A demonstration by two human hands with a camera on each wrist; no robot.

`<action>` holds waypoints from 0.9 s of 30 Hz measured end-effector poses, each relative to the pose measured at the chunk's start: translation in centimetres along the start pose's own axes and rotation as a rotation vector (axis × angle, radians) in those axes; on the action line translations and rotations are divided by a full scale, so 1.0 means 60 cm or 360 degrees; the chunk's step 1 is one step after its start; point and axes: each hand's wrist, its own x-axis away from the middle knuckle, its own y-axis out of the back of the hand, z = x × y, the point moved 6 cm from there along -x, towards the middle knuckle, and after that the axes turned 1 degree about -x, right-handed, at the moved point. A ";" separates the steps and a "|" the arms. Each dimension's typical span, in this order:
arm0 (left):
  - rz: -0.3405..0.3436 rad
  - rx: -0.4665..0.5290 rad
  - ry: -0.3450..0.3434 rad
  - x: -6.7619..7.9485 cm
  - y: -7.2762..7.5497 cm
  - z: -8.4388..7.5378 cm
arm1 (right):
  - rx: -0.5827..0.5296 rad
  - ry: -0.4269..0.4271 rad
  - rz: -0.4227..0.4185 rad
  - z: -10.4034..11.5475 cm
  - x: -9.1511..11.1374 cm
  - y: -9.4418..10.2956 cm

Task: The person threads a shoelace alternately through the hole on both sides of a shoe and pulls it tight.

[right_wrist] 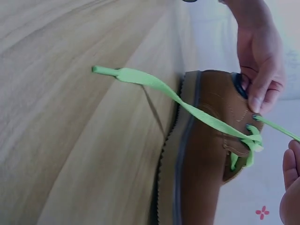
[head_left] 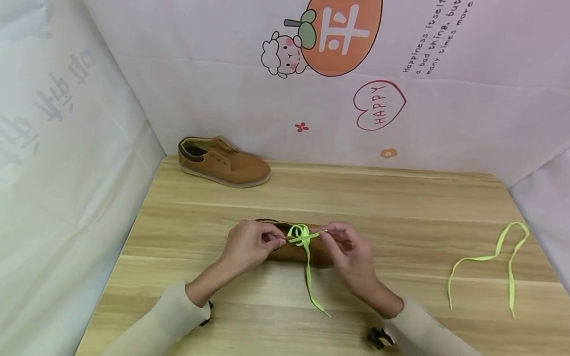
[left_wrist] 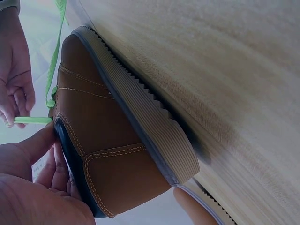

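Observation:
A brown shoe (head_left: 287, 253) with a pale ribbed sole (left_wrist: 136, 98) stands on the wooden table in front of the person. A flat neon-green shoelace (right_wrist: 201, 115) runs through some of its eyelets, and one tipped end hangs over the near side. The left hand (head_left: 249, 244) pinches the shoe's upper edge beside the top eyelet, thumb outside and fingers inside the opening. The right hand (head_left: 355, 258) pinches the lace's other end, drawn taut out of an eyelet near the left thumb. In the right wrist view only part of the right hand shows.
Another brown shoe (head_left: 243, 170), without a lace, stands at the back left against the printed white cloth wall (head_left: 222, 87). A second green shoelace (head_left: 486, 258) lies in a loop on the right side of the table (head_left: 411, 196).

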 end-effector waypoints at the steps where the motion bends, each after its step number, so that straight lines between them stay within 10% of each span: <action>1: -0.0001 0.0000 -0.0001 0.000 0.000 0.000 | -0.0010 -0.0004 -0.0016 0.002 0.000 0.004; 27: -0.0066 -0.0022 -0.0032 0.004 0.000 -0.003 | -0.0231 -0.0078 -0.0385 0.028 -0.013 0.128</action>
